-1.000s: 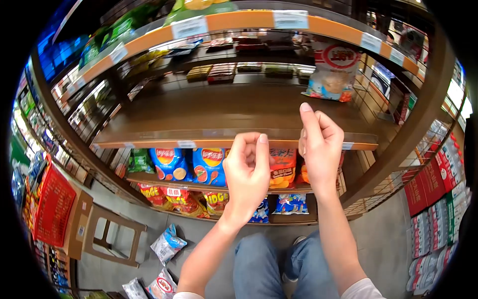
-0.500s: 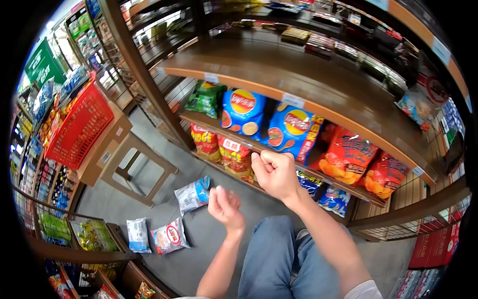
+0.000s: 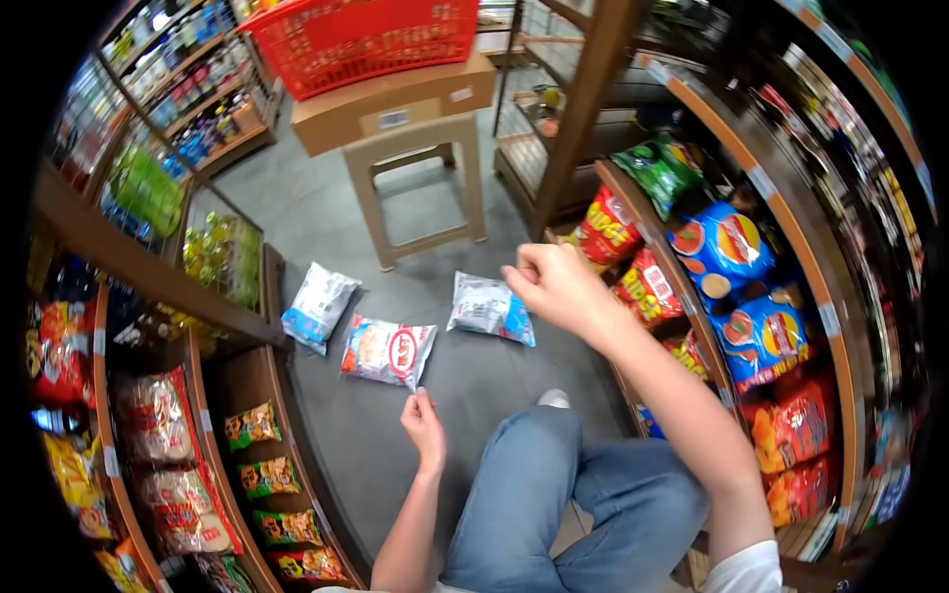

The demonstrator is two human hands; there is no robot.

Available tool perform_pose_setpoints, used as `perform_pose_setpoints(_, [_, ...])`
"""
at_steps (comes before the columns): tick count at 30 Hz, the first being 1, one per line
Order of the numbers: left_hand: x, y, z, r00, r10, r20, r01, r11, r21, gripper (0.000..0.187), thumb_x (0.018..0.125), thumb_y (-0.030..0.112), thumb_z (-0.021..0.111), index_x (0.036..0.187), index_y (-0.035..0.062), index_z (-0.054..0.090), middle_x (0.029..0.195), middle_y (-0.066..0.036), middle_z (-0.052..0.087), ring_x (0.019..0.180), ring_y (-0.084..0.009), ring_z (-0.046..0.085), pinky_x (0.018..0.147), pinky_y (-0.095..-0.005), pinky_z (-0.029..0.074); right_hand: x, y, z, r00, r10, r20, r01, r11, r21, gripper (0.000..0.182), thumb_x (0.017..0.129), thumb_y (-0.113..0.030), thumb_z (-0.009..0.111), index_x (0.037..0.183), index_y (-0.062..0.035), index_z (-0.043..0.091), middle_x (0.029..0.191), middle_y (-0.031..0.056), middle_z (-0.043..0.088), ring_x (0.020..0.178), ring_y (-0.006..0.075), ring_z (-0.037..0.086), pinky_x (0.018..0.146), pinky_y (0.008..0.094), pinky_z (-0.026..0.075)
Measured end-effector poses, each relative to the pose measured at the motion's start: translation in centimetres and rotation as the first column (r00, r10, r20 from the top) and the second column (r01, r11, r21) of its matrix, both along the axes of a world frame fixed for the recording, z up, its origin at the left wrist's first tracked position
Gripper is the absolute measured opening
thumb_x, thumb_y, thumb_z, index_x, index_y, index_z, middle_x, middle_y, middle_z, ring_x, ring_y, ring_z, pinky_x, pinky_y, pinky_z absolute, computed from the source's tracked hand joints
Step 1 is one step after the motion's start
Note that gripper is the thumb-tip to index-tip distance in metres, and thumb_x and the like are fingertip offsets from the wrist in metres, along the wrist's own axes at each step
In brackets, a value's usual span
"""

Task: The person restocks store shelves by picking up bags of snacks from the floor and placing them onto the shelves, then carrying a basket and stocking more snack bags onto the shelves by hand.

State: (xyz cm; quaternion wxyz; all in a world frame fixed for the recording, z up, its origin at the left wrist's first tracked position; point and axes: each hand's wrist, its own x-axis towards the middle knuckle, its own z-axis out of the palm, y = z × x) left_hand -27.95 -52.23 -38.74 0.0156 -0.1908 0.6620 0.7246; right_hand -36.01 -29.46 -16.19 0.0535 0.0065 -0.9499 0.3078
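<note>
My left hand (image 3: 424,432) reaches down to the floor, thumb and fingers pinched on the near corner of a white snack bag (image 3: 388,350) with a red oval logo. My right hand (image 3: 561,287) is held higher, its fingers curled in and nothing showing in them. Just left of it, a silver-grey and blue snack bag (image 3: 491,307) lies on the floor. Another white and blue bag (image 3: 321,306) rests farther left.
A beige stool (image 3: 429,247) carries a cardboard box (image 3: 395,104) with a red basket (image 3: 366,49) on top. To the right, shelves hold blue chip bags (image 3: 756,341) and red chip bags (image 3: 603,232). Small snack packs (image 3: 269,476) line a low shelf at left.
The view has swung left toward the bags on the floor. My left hand has reached the logo bag's corner. My right hand has moved from in front of the shelf to over the floor, still curled.
</note>
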Motion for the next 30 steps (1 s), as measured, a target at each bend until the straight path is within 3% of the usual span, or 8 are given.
perform_pose_setpoints(4, [-1.5,-3.2,-2.7,0.993,0.034,0.111,-0.031,0.999,-0.03,0.032,0.098,0.024,0.051,0.07,0.0071,0.05,0.054,0.005,0.04,0.043,-0.0037,0.036,0.039,-0.0227,0.028,-4.3,-6.0,-9.4,0.981,0.185,0.058,-0.189,0.978,0.082,0.025,0.082,-0.024,0.06,0.076,0.0,0.064,0.076,0.023,0.065,0.075,0.0414,0.065,0.07,0.0468,0.054])
perform_pose_setpoints(8, [-2.8,-4.9,-6.5,0.954,0.087,0.288,-0.039,0.985,-0.168,0.021,0.094,0.023,0.056,0.083,0.0042,0.054,0.069,-0.004,0.061,0.054,-0.0083,0.057,0.04,-0.0227,0.041,-3.9,-7.8,-17.2,0.749,0.29,0.596,-0.564,0.751,0.343,0.025,0.08,-0.017,0.058,0.095,-0.0014,0.07,0.101,0.0192,0.069,0.093,0.0335,0.068,0.079,0.0422,0.055])
perform_pose_setpoints(12, [-4.6,-6.7,-13.0,0.92,0.05,0.388,0.192,0.807,-0.559,0.059,0.083,0.042,0.067,0.111,-0.0088,0.055,0.097,-0.021,0.067,0.09,-0.0303,0.065,0.078,-0.0382,0.052,-4.1,-8.2,-20.5,0.621,0.239,0.746,-0.65,0.689,0.321,0.028,0.079,-0.013,0.058,0.102,-0.0018,0.069,0.114,0.0185,0.065,0.105,0.0298,0.065,0.084,0.0403,0.054])
perform_pose_setpoints(16, [-5.4,-6.3,-17.5,0.871,0.052,0.489,0.164,0.907,-0.388,0.076,0.076,0.051,0.07,0.114,-0.0133,0.055,0.106,-0.027,0.064,0.104,-0.0367,0.06,0.094,-0.0394,0.045,-6.5,-9.0,-21.1,0.62,0.191,0.761,-0.629,0.701,0.336,0.029,0.08,-0.012,0.056,0.104,-0.0031,0.069,0.12,0.0172,0.063,0.109,0.0294,0.063,0.087,0.0397,0.053])
perform_pose_setpoints(23, [-6.3,-6.4,-19.4,0.863,-0.124,0.489,0.311,0.895,-0.321,0.06,0.079,0.053,0.066,0.094,-0.0055,0.067,0.097,-0.026,0.067,0.097,-0.0352,0.065,0.086,-0.0415,0.048,-5.3,-11.7,-24.3,0.577,0.274,0.769,-0.693,0.663,0.284,0.029,0.08,-0.013,0.057,0.105,-0.0045,0.069,0.114,0.0173,0.065,0.106,0.0305,0.064,0.088,0.0398,0.052])
perform_pose_setpoints(26, [-7.0,-6.0,-19.1,0.916,-0.103,0.388,0.302,0.814,-0.496,0.054,0.083,0.053,0.064,0.08,-0.0013,0.063,0.061,-0.008,0.062,0.048,-0.0151,0.057,0.04,-0.0309,0.043,-5.2,-12.9,-24.7,0.559,0.284,0.779,-0.704,0.659,0.265,0.03,0.08,-0.013,0.057,0.106,-0.0047,0.068,0.115,0.0171,0.065,0.107,0.0311,0.064,0.088,0.0397,0.052])
perform_pose_setpoints(28, [-8.1,-5.3,-15.8,0.778,-0.141,0.612,0.438,0.82,-0.369,0.055,0.084,0.049,0.06,0.093,-0.0047,0.067,0.096,-0.027,0.067,0.095,-0.04,0.064,0.086,-0.0451,0.049,-4.9,-13.5,-25.0,0.595,0.311,0.741,-0.685,0.679,0.265,0.029,0.082,-0.02,0.058,0.103,-0.0022,0.068,0.109,0.0194,0.066,0.102,0.0333,0.065,0.086,0.0413,0.053])
perform_pose_setpoints(30, [-8.3,-4.8,-16.6,0.818,-0.124,0.562,0.429,0.783,-0.451,0.053,0.086,0.046,0.057,0.094,-0.0048,0.067,0.097,-0.027,0.066,0.096,-0.0411,0.064,0.086,-0.0462,0.048,-4.6,-13.8,-25.2,0.641,0.319,0.698,-0.653,0.705,0.277,0.033,0.084,-0.027,0.058,0.099,0.0003,0.067,0.102,0.0218,0.067,0.097,0.0356,0.066,0.084,0.0429,0.053])
